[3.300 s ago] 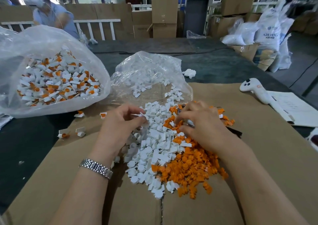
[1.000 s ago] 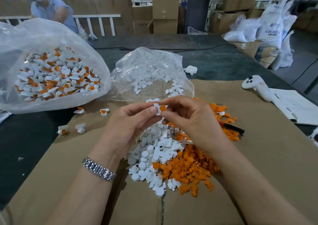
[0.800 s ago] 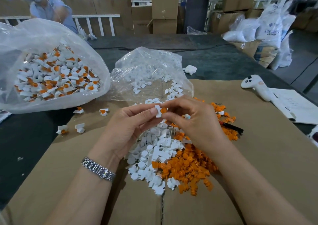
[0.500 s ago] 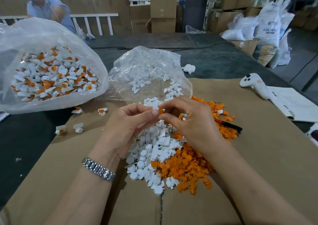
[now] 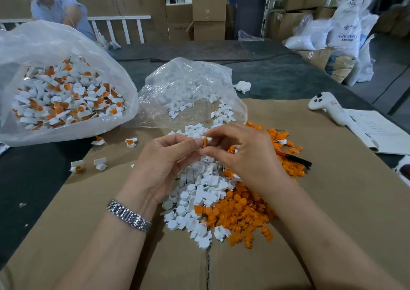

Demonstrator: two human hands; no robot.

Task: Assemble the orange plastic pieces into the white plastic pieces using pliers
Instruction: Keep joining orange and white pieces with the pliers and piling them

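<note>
My left hand and my right hand meet above the heap, fingertips together. Between them they pinch one small orange piece seated against a white piece that is mostly hidden by my fingers. Below lies a pile of loose white pieces and, to its right, a pile of orange pieces, both on brown cardboard. The pliers, red and black handled, lie on the orange pile just right of my right hand, with neither hand on them.
A large clear bag of assembled white-and-orange parts sits at left. A smaller clear bag of white pieces lies behind the heap. A few assembled parts are scattered on the left. A white controller and papers lie right.
Both hands rose from the piles, each with a piece, and brought them together. Over the last second the orange piece turned edge-on as it was pushed against the white one.
</note>
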